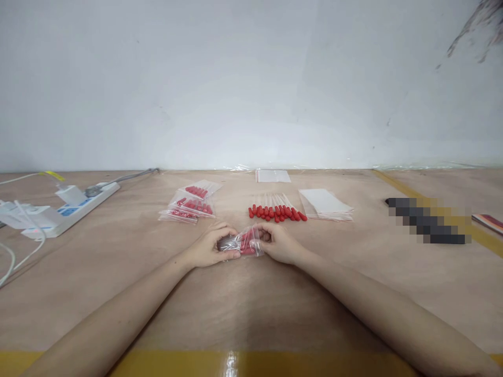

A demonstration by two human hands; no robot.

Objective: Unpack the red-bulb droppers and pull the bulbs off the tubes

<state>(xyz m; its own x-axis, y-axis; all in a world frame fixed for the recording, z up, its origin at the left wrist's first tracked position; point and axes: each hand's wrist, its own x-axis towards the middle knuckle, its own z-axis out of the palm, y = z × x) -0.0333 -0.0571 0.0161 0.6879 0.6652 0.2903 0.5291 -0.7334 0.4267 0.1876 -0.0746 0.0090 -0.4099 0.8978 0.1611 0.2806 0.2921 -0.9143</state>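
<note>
Between my two hands is a clear plastic zip bag [248,242] with several red-tipped droppers inside, their red bulbs toward the right. My left hand [214,246] curls around the bag's left end, thumb in front and fingers behind. At the opposite end, my right hand [277,242] pinches the bag's edge. Just beyond my right hand lies a row of loose droppers [277,210], red bulbs facing me and thin clear stems pointing away. Filled bags [191,203] of the same red-bulbed pieces overlap in a pile beyond my left hand.
Flat bags with white sheets [326,203] are stacked right of the loose droppers. Another flat white packet [273,176] lies near the wall. A power strip [73,210] with chargers and cables sits at left. A dark blurred object [428,221] lies at right.
</note>
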